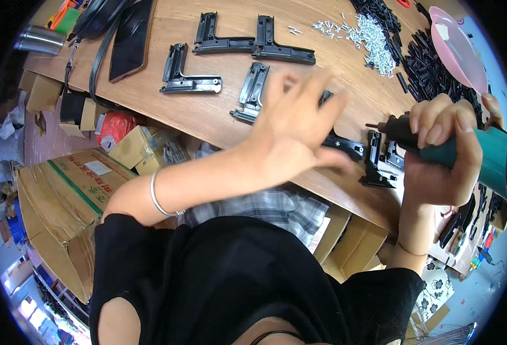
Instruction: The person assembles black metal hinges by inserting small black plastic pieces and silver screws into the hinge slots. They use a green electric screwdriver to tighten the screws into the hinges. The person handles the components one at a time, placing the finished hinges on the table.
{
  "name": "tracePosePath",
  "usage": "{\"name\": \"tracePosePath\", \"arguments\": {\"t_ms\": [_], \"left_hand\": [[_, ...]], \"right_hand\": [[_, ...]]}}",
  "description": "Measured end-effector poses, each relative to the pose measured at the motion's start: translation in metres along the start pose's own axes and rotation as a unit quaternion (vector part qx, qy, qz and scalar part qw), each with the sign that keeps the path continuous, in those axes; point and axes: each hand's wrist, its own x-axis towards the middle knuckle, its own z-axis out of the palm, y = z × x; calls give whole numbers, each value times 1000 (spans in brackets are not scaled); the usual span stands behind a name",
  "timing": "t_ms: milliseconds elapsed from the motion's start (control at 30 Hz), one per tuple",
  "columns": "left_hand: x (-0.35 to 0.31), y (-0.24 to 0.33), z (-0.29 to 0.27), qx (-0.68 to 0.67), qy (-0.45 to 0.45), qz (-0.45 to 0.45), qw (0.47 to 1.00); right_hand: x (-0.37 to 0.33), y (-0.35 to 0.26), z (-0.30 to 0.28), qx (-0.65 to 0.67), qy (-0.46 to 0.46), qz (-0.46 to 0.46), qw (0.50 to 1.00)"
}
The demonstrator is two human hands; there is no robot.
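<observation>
While a bowl (466, 57) holds something white (442, 32), right fingers (446, 122) grip a screwdriver (492, 155), left (332, 110) splayed.

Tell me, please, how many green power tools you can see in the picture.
1: the green power tool, held in the right hand near the picture's right edge.

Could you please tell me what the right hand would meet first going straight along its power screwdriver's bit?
The left hand seems first in line with the power screwdriver that the right hand holds, though depth is unclear and it might pass clear.
</observation>
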Motion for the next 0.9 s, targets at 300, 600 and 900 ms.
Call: {"name": "tracePosePath", "arguments": {"t_ms": [300,600,900], "left_hand": [[94,-70,10,62,24,-128,990],[102,-99,16,-65,62,-98,991],[29,-51,-29,-55,57,52,996]], "right_hand": [[5,-3,-4,-28,4,-45,999],[16,4,4,9,-2,-112,994],[18,1,40,-18,15,-95,995]]}}
